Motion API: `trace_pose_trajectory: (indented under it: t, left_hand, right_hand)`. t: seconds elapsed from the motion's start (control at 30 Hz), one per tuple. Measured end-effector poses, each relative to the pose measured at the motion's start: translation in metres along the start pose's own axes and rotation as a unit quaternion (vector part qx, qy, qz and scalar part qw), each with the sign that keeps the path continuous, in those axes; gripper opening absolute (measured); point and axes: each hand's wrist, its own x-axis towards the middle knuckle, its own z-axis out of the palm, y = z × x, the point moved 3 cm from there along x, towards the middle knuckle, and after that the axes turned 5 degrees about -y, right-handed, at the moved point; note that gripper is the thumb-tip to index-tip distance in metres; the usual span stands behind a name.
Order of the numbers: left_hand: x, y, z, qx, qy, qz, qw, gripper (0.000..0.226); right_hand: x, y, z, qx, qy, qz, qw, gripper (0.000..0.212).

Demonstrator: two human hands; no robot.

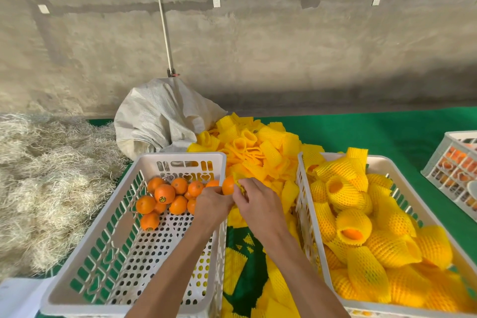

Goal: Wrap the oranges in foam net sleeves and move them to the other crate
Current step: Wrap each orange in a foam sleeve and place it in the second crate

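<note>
white plastic crate (180, 156), foam net sleeves (258, 147)

Orange fruit, yellow netting, white crates on green

Left of the yellow foam sleeve pile (254, 148), a white perforated crate (124, 214) held plain orange oranges (165, 193); right of it, another white crate (307, 204) held yellow diamond-mesh wrapped oranges (387, 248); the counter (374, 131) was green.
</note>
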Motion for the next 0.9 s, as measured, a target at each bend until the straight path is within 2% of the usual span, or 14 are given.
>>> trace_pose_trajectory:
  t: [0.1,0.2,0.33,0.43,0.57,0.63,0.7,0.8,0.9]
  left_hand:
    - [0.0,0.008,0.001,-0.01,-0.088,0.038,0.995,0.01]
    - [-0.001,0.013,0.003,-0.049,-0.168,0.055,0.983,0.035]
    - [-0.002,0.008,0.001,-0.074,-0.224,0.065,0.97,0.044]
    - [-0.003,0.006,0.005,-0.074,-0.2,0.079,0.974,0.056]
    - [-0.002,0.011,0.012,-0.034,-0.132,0.145,0.98,0.07]
    - [-0.002,0.012,0.015,-0.025,-0.125,0.172,0.977,0.069]
    - [-0.003,0.012,0.02,-0.017,-0.124,0.179,0.976,0.067]
    - [-0.008,0.011,0.028,0.001,-0.119,0.182,0.976,0.064]
    - [-0.011,0.012,0.031,0.113,-0.151,0.205,0.96,0.06]
  right_hand:
    - [-0.004,0.001,-0.006,-0.013,0.07,-0.015,0.997,0.021]
    - [-0.007,0.003,-0.006,-0.037,0.131,-0.018,0.991,0.011]
    - [-0.008,0.007,-0.002,-0.017,0.146,-0.003,0.989,0.012]
    - [-0.009,0.014,0.004,0.005,0.112,0.047,0.993,0.016]
    - [-0.005,0.029,0.008,0.12,0.026,0.155,0.98,0.051]
    - [-0.005,0.033,0.003,0.172,0.03,0.142,0.974,0.046]
    - [-0.006,0.038,-0.005,0.169,0.066,0.123,0.976,0.032]
    - [-0.004,0.045,-0.01,0.112,0.071,0.139,0.981,0.031]
    - [-0.006,0.048,-0.008,0.053,0.048,0.16,0.984,0.031]
